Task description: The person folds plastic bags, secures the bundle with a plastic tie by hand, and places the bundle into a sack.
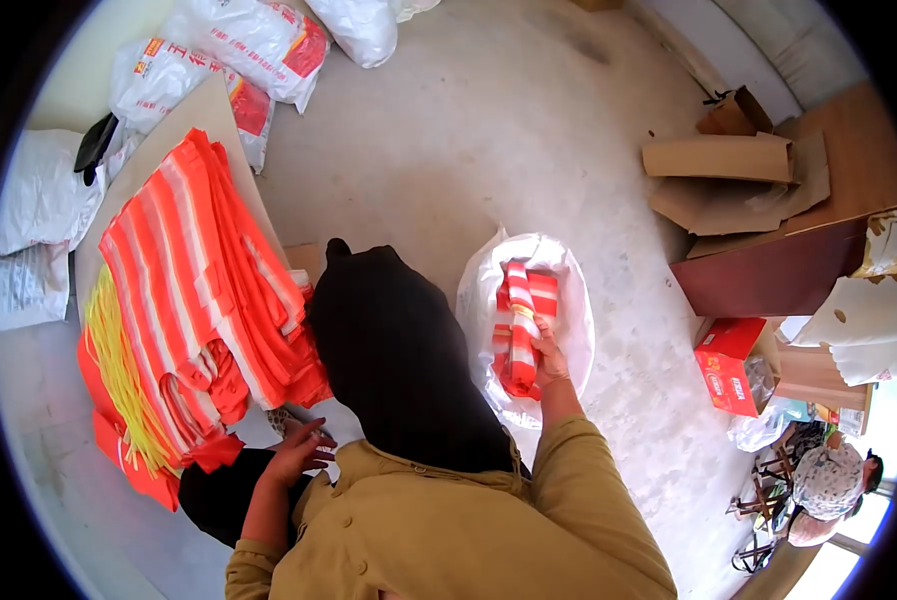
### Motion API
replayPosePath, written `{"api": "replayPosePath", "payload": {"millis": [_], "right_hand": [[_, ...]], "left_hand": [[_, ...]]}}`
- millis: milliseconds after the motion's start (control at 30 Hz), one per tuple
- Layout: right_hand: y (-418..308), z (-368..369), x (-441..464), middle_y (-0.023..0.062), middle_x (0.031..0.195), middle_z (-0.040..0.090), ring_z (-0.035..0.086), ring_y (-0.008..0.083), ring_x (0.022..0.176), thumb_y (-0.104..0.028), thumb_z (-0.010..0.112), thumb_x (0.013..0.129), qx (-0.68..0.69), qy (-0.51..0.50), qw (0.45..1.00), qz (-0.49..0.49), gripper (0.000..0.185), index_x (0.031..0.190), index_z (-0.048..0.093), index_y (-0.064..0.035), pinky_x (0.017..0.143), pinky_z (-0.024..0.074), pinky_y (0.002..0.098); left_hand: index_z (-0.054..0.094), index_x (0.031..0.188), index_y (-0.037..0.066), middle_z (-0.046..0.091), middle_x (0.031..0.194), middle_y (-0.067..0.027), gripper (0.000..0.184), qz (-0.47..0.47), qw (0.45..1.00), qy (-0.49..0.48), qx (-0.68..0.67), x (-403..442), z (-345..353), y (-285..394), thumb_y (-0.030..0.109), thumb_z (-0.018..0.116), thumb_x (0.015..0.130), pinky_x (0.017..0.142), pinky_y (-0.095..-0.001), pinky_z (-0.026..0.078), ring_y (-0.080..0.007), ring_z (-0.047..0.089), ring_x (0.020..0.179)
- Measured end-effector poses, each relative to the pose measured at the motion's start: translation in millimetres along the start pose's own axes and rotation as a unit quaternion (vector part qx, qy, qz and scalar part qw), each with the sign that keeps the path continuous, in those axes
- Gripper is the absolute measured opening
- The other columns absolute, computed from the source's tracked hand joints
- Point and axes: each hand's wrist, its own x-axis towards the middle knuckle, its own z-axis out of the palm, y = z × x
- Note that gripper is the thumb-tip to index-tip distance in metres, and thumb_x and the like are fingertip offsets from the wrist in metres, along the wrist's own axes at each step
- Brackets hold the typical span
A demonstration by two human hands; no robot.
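My right hand (550,358) reaches into a white plastic sack (475,300) on the floor, its fingers closed on a rolled red-and-white striped bundle (520,335) tied with a yellow band. Another striped piece (543,290) lies beside it in the sack. Near my lap, my left hand (306,447) has its fingers apart and holds nothing. A large stack of red-and-white striped cloth (183,260) lies to the left, with a bunch of yellow strings (123,375) along its near left side.
Filled white sacks (243,45) lie at the upper left. On the right are an open cardboard box (718,160), a brown desk (768,270) and a red box (730,370). Another person (828,480) sits at the lower right.
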Motion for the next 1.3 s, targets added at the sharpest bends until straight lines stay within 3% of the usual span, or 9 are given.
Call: {"api": "replayPosePath", "payload": {"millis": [100, 267, 500, 600, 800, 900, 1000, 1133, 1300], "right_hand": [[18.2, -10.0, 11.1, 0.0136, 0.148, 0.057, 0.061, 0.0304, 0.128, -0.004, 0.062, 0.096, -0.023, 0.067, 0.997, 0.022, 0.058, 0.152, 0.053, -0.0147, 0.11, 0.053, 0.0459], [5.2, 6.4, 2.5, 0.0131, 0.155, 0.05, 0.056, 0.0307, 0.135, -0.008, 0.069, 0.096, -0.15, 0.062, 0.982, 0.093, 0.072, 0.163, 0.043, -0.016, 0.113, 0.0505, 0.0445], [27.6, -15.3, -16.1, 0.0125, 0.16, 0.046, 0.052, 0.0302, 0.14, -0.016, 0.078, 0.092, -0.485, 0.018, 0.871, 0.084, 0.092, 0.17, 0.03, -0.021, 0.117, 0.0455, 0.0403], [35.3, -12.0, -17.9, 0.0159, 0.163, 0.044, 0.053, 0.0341, 0.142, -0.021, 0.076, 0.092, -0.554, 0.017, 0.829, 0.075, 0.089, 0.169, 0.033, -0.0252, 0.116, 0.0449, 0.0404], [-11.4, 93.4, -36.9, 0.0235, 0.147, 0.058, 0.057, 0.0432, 0.135, -0.036, 0.073, 0.096, -0.83, 0.0, 0.547, 0.108, 0.072, 0.161, 0.046, -0.0215, 0.109, 0.0504, 0.0464], [9.2, 68.5, -26.2, 0.021, 0.137, 0.064, 0.059, 0.0408, 0.133, -0.036, 0.075, 0.096, -0.81, -0.005, 0.585, 0.044, 0.07, 0.158, 0.049, -0.0215, 0.109, 0.0502, 0.0485], [19.8, 70.2, -23.2, 0.0193, 0.123, 0.069, 0.069, 0.0371, 0.114, -0.03, 0.072, 0.099, -0.764, 0.011, 0.64, 0.086, 0.063, 0.157, 0.05, -0.0203, 0.094, 0.0577, 0.0474], [69.0, 20.8, -3.3, 0.0162, 0.103, 0.07, 0.07, 0.0288, 0.081, -0.023, 0.067, 0.103, -0.584, 0.051, 0.796, 0.15, 0.052, 0.152, 0.052, -0.0161, 0.063, 0.0545, 0.0428], [99.0, -25.7, 8.1, 0.0126, 0.096, 0.069, 0.064, 0.0228, 0.069, -0.019, 0.06, 0.105, -0.507, 0.075, 0.841, 0.172, 0.035, 0.139, 0.06, -0.0107, 0.053, 0.0473, 0.0398]], "left_hand": [[0.032, 0.167, 0.013, 0.067, 0.134, -0.0155, 0.069, 0.005, 1.0, 0.016, -0.013, 3.4, -1.0, -4.8, 0.041, 0.059, 0.109, 0.097, -0.0419, 0.057, -0.0277, 0.07, 0.113], [0.034, 0.166, 0.014, 0.068, 0.133, -0.0127, 0.067, 0.014, 0.999, 0.035, -0.015, 11.1, -0.5, -3.4, 0.042, 0.058, 0.109, 0.098, -0.0402, 0.056, -0.0267, 0.069, 0.115], [0.038, 0.163, 0.014, 0.066, 0.133, -0.0097, 0.064, 0.013, 0.997, 0.061, -0.032, 17.3, 6.8, -3.3, 0.041, 0.058, 0.109, 0.098, -0.04, 0.055, -0.0258, 0.069, 0.117], [0.039, 0.163, 0.013, 0.066, 0.133, -0.0094, 0.064, -0.002, 0.998, 0.062, -0.031, 24.3, -0.2, -16.8, 0.041, 0.059, 0.109, 0.098, -0.04, 0.055, -0.025, 0.068, 0.117], [0.038, 0.163, 0.01, 0.066, 0.133, -0.0086, 0.067, 0.001, 0.997, 0.074, -0.013, 29.7, -13.7, -36.5, 0.041, 0.061, 0.108, 0.097, -0.0383, 0.053, -0.0234, 0.067, 0.117], [0.038, 0.163, 0.01, 0.066, 0.133, -0.0087, 0.068, 0.005, 0.997, 0.071, -0.016, 32.1, -16.6, -44.3, 0.041, 0.061, 0.108, 0.097, -0.0381, 0.052, -0.0229, 0.066, 0.117], [0.038, 0.163, 0.009, 0.066, 0.133, -0.0088, 0.067, -0.001, 0.998, 0.068, 0.008, 33.5, -16.9, -47.5, 0.04, 0.061, 0.108, 0.097, -0.0385, 0.052, -0.0228, 0.066, 0.118], [0.041, 0.162, 0.01, 0.066, 0.134, -0.0084, 0.065, -0.015, 0.996, 0.062, 0.054, 32.1, -14.9, -49.5, 0.038, 0.061, 0.107, 0.098, -0.0391, 0.051, -0.0232, 0.065, 0.119], [0.043, 0.161, 0.011, 0.066, 0.133, -0.0078, 0.062, -0.024, 0.995, 0.069, 0.074, 32.0, -12.7, -47.6, 0.038, 0.06, 0.107, 0.098, -0.039, 0.051, -0.023, 0.065, 0.119]]}}
